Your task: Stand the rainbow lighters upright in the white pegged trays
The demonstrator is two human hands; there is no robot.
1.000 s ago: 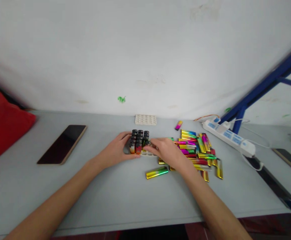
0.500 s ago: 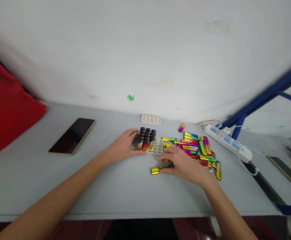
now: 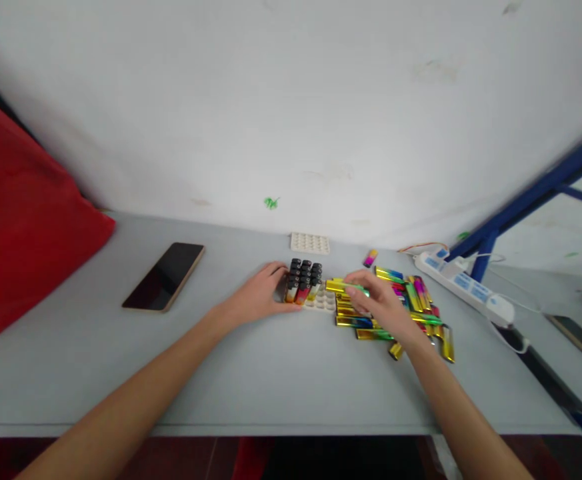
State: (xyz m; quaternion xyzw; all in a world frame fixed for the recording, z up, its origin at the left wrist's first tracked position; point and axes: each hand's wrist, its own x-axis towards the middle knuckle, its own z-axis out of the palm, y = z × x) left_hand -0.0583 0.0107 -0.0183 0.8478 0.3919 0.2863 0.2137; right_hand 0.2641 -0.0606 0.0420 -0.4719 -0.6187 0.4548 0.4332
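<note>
Several black-topped lighters [image 3: 303,275] stand upright in rows in the left part of a white holed tray [image 3: 327,299]; empty holes show at its right. My left hand [image 3: 261,290] wraps the tray's left end, thumb along the front and fingers behind. My right hand [image 3: 377,299] pinches a shiny gold-and-green sleeve [image 3: 339,286], lighter-sized, held over the right edge of the tray. Beneath and beyond this hand lies a pile of similar shiny sleeves [image 3: 355,322] in gold, green, blue and pink, partly hidden by the hand.
A second white holed tray [image 3: 310,243] lies near the wall. One pink-and-yellow piece [image 3: 371,258] lies apart, behind the pile. A phone [image 3: 165,277] is at left, beside a red cloth [image 3: 31,220]. At right are a power strip [image 3: 463,287] and a blue metal frame [image 3: 485,247].
My right hand has moved up from the table in front of the tray to its right edge. More sleeves show at the pile's front left. The whole view has shifted slightly.
</note>
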